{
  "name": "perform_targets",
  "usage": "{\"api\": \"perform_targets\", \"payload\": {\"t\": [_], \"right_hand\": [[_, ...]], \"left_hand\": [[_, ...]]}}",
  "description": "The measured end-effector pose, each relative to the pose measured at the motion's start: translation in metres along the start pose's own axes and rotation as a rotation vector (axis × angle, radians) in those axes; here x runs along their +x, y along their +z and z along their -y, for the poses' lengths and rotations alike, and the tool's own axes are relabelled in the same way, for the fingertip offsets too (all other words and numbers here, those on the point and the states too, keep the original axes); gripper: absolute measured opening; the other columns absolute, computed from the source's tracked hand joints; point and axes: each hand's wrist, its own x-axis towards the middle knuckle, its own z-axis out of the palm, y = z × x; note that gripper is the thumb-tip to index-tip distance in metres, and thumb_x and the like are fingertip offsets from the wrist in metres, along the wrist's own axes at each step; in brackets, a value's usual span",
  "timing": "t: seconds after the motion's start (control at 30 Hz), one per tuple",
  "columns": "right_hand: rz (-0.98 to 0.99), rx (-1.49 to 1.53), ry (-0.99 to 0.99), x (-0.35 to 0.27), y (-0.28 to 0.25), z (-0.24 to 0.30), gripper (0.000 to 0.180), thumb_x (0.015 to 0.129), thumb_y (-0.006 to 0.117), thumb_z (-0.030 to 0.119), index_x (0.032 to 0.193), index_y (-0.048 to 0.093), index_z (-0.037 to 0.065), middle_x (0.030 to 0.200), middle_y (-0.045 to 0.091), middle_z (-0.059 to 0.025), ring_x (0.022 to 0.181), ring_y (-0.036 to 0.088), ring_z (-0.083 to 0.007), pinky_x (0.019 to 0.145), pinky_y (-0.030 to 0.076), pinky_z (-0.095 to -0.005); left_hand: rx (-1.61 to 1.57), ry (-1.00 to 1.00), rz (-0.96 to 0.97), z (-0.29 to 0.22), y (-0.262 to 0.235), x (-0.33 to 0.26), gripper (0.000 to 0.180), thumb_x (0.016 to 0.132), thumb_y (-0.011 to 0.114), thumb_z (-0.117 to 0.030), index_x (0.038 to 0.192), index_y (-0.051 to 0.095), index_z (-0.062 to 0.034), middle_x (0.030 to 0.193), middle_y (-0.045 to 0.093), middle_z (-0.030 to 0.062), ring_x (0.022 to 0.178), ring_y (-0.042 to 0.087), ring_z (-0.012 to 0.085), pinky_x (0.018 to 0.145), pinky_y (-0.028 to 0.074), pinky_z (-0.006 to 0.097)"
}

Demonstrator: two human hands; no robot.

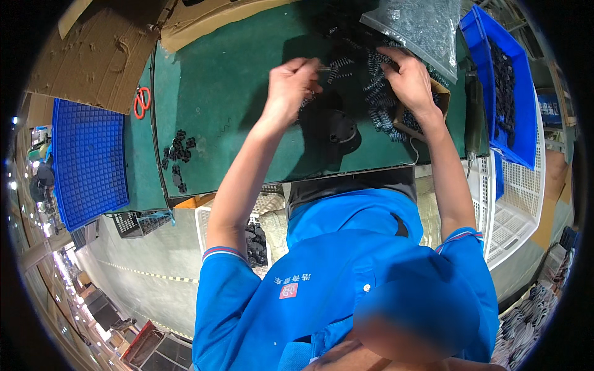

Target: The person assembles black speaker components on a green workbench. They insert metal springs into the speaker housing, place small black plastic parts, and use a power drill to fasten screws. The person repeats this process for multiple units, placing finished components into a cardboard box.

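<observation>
Two bare hands work over a green mat (229, 93) on the bench. The left hand (292, 83) is curled, its fingertips pinching a small dark spring at the top of the picture, near 12 o'clock. The right hand (409, 77) lies at about 1 o'clock with fingers bent down into a heap of black coil springs (377, 93); whether it grips one I cannot tell. Between the hands and the person's body sits a black round part (342, 131), touching the near edge of the spring heap.

At 1 o'clock a clear plastic bag (421, 28) full of small grey metal pieces lies just beyond the right hand. At 2 o'clock a blue plastic bin (526, 105) holds a row of dark parts, and below it, at 3 o'clock, stands a white lattice crate (516, 204). A small brown cardboard box (402, 120) sits beside the right wrist, dark springs inside.

At 9 o'clock a blue grid tray (90, 161) rests off the mat. Red-handled scissors (142, 102) lie at 10 o'clock, and torn cardboard sheets (99, 55) spread at 11 o'clock. A loose cluster of small black pieces (178, 154) sits on the mat's left part.
</observation>
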Motion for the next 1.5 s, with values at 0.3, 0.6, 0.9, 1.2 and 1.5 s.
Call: {"api": "perform_targets", "payload": {"t": [0.3, 0.6, 0.9, 1.2, 1.5], "right_hand": [[0.175, -0.326, -0.306, 0.056, 0.084, -0.004, 0.035, 0.076, 0.063, 0.004, 0.109, 0.068, 0.014, 0.104, 0.065, -0.0102, 0.097, 0.064, -0.0322, 0.08, 0.053, -0.0424], [0.142, 0.127, -0.184, 0.041, 0.042, 0.006, 0.033, 0.077, 0.068, 0.007, 0.11, 0.065, 0.009, 0.106, 0.066, -0.0132, 0.091, 0.068, -0.0263, 0.077, 0.053, -0.0354], [0.261, 1.126, 0.084, -0.042, -0.014, 0.044, 0.037, 0.091, 0.058, -0.005, 0.127, 0.056, 0.0, 0.111, 0.064, -0.0092, 0.094, 0.068, -0.0179, 0.075, 0.056, -0.0264], [0.273, 1.088, 0.16, -0.065, -0.01, 0.049, 0.036, 0.089, 0.061, -0.004, 0.125, 0.059, 0.0, 0.107, 0.064, -0.009, 0.094, 0.069, -0.0171, 0.071, 0.056, -0.0246], [0.232, 1.019, 0.261, -0.078, 0.006, 0.053, 0.037, 0.085, 0.068, -0.001, 0.121, 0.06, 0.0, 0.092, 0.062, -0.0035, 0.072, 0.062, -0.0073, 0.062, 0.051, -0.0208]], "left_hand": [[0.222, 0.165, -0.023, -0.001, -0.023, -0.018, 0.017, 0.083, 0.072, -0.008, 0.095, 0.069, 0.0042, 0.084, 0.068, 0.0055, 0.069, 0.064, 0.0114, 0.061, 0.05, 0.026], [1.072, 0.573, 0.187, 0.002, 0.009, -0.017, 0.018, 0.081, 0.073, -0.021, 0.09, 0.069, -0.0057, 0.084, 0.062, 0.0132, 0.079, 0.064, 0.0324, 0.069, 0.051, 0.041], [1.242, 0.467, 0.261, 0.009, 0.018, -0.024, 0.019, 0.08, 0.072, -0.023, 0.09, 0.068, -0.0071, 0.086, 0.063, 0.0129, 0.082, 0.065, 0.0337, 0.072, 0.052, 0.044], [0.771, 0.362, 0.096, 0.033, 0.016, -0.054, 0.023, 0.075, 0.078, -0.018, 0.092, 0.068, -0.0041, 0.084, 0.062, 0.0121, 0.075, 0.064, 0.028, 0.066, 0.051, 0.039], [0.7, 0.374, -0.006, 0.043, 0.017, -0.065, 0.022, 0.078, 0.075, -0.013, 0.098, 0.071, -0.0056, 0.078, 0.058, 0.0074, 0.068, 0.058, 0.0185, 0.062, 0.047, 0.031]]}}
